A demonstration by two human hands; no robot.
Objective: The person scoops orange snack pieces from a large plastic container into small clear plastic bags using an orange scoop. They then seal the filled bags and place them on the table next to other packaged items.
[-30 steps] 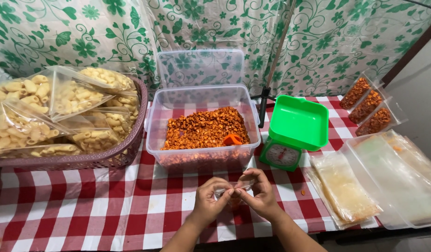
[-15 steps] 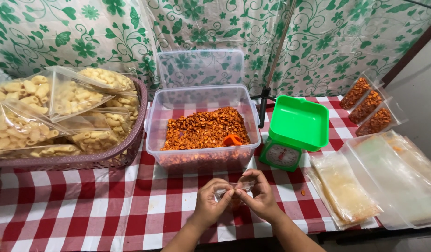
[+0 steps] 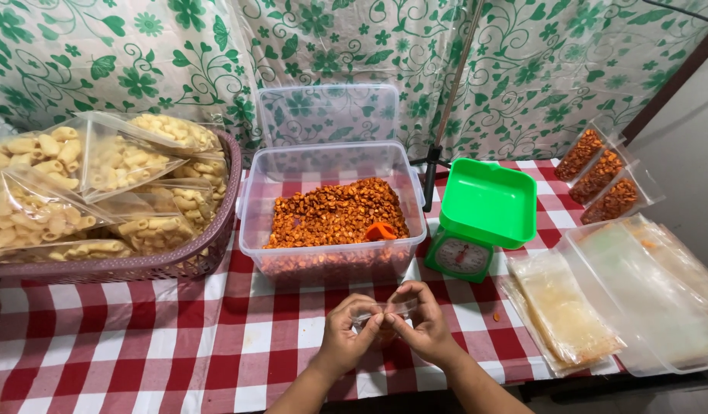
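- Left hand (image 3: 346,337) and right hand (image 3: 423,330): fingertips pinched together on a small clear plastic bag (image 3: 385,313), held just above the table (image 3: 139,345), in front of the clear tub (image 3: 331,268).
- Step, as judged: working the empty bag's mouth open.
- Clear tub: orange-red snack pieces, orange scoop (image 3: 381,230) resting in them.
- Next move calls for parting the film, then a free hand for the scoop.
- Green scale (image 3: 477,222): just right of the tub, pan bare.

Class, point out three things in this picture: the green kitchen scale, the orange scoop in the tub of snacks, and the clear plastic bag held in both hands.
green kitchen scale (image 3: 488,201): head view, on its green tray.
orange scoop (image 3: 380,230): head view, on its visible bowl.
clear plastic bag (image 3: 386,310): head view, on the strip between the fingertips.
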